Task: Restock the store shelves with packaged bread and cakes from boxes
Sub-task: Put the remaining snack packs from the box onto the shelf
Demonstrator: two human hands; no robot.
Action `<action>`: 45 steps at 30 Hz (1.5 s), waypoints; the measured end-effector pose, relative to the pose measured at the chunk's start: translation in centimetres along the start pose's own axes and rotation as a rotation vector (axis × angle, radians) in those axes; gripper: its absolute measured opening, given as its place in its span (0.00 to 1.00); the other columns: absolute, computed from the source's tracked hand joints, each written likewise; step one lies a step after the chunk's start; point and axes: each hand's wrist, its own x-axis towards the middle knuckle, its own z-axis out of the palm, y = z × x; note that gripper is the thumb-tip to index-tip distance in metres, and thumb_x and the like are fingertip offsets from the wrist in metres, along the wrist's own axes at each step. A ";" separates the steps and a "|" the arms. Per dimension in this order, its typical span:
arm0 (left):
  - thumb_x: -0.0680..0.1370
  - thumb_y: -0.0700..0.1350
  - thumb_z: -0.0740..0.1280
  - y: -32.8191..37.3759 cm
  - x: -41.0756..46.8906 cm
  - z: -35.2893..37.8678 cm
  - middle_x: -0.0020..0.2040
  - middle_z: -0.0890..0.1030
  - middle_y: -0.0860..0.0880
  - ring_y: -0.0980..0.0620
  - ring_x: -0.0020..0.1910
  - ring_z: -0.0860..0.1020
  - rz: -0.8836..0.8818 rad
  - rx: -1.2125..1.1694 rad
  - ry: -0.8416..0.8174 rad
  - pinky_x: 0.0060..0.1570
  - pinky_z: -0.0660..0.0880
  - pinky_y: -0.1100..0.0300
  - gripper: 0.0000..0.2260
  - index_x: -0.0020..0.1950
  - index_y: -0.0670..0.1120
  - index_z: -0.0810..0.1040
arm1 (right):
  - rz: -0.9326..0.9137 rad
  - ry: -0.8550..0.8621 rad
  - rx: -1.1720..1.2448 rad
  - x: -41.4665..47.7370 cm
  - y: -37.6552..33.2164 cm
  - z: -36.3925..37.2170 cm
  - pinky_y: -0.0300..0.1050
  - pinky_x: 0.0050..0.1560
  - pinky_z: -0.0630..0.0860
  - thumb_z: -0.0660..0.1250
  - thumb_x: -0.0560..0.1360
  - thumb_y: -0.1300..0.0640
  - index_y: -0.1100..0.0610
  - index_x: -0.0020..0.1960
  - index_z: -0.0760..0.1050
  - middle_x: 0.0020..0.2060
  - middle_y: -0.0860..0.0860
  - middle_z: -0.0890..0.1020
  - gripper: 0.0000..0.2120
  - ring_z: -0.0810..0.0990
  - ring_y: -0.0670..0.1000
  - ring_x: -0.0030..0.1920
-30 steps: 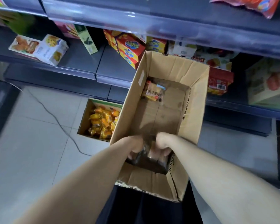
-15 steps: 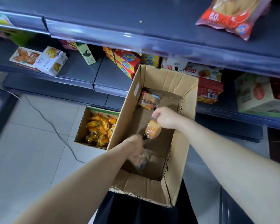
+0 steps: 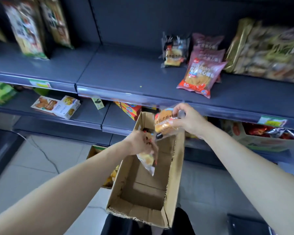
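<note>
An open cardboard box point(image 3: 174, 175) leans against the shelving in front of me. My right hand point(image 3: 188, 121) grips a clear-wrapped bread packet point(image 3: 165, 122) above the box's far end, just under the middle shelf's front edge point(image 3: 126, 94). My left hand point(image 3: 141, 143) holds a second clear-wrapped bread packet point(image 3: 147, 161) over the box's middle, its wrapper hanging down. On that middle shelf stand one small wrapped cake point(image 3: 173, 53) and red bread bags point(image 3: 200, 73).
A big bag of pastries point(image 3: 268, 53) fills the shelf's right end. Tall bags point(image 3: 25, 29) stand at its left. Biscuit boxes point(image 3: 58, 106) and orange boxes point(image 3: 131, 109) lie on the lower shelf. A floor box of yellow snacks point(image 3: 112, 175) sits left of the cardboard box.
Both hands have risen out of the box, each with a bread packet. The right one has gone furthest, up to the shelf edge. My view has tilted up onto the middle shelf.
</note>
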 end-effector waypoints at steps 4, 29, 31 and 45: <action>0.67 0.46 0.75 1.1 -1.6 -5.0 0.55 0.62 0.46 0.49 0.45 0.69 0.004 -0.184 0.179 0.41 0.68 0.62 0.21 0.54 0.44 0.69 | -0.035 0.003 0.167 -0.2 -2.5 -3.4 0.46 0.53 0.75 0.70 0.70 0.68 0.46 0.67 0.65 0.68 0.51 0.63 0.32 0.72 0.55 0.63; 0.66 0.23 0.66 3.7 3.3 -15.3 0.54 0.81 0.41 0.43 0.51 0.81 0.086 -1.226 0.412 0.46 0.78 0.56 0.24 0.60 0.37 0.71 | -0.171 0.177 -0.392 11.7 -8.4 -7.9 0.45 0.36 0.68 0.74 0.66 0.64 0.53 0.46 0.63 0.49 0.52 0.74 0.20 0.73 0.54 0.45; 0.67 0.23 0.65 3.9 4.3 -15.4 0.52 0.81 0.42 0.44 0.49 0.81 0.100 -1.251 0.410 0.41 0.78 0.60 0.22 0.56 0.40 0.72 | -0.178 0.159 -0.466 13.9 -8.4 -7.9 0.43 0.32 0.63 0.73 0.68 0.64 0.53 0.46 0.64 0.48 0.52 0.74 0.19 0.70 0.52 0.42; 0.69 0.20 0.62 3.9 9.8 -16.3 0.47 0.81 0.41 0.43 0.44 0.80 0.105 -1.363 0.325 0.36 0.81 0.55 0.17 0.47 0.41 0.72 | -0.145 0.153 -0.772 22.6 -6.3 -8.5 0.56 0.63 0.66 0.62 0.67 0.71 0.52 0.51 0.69 0.61 0.52 0.66 0.19 0.67 0.56 0.64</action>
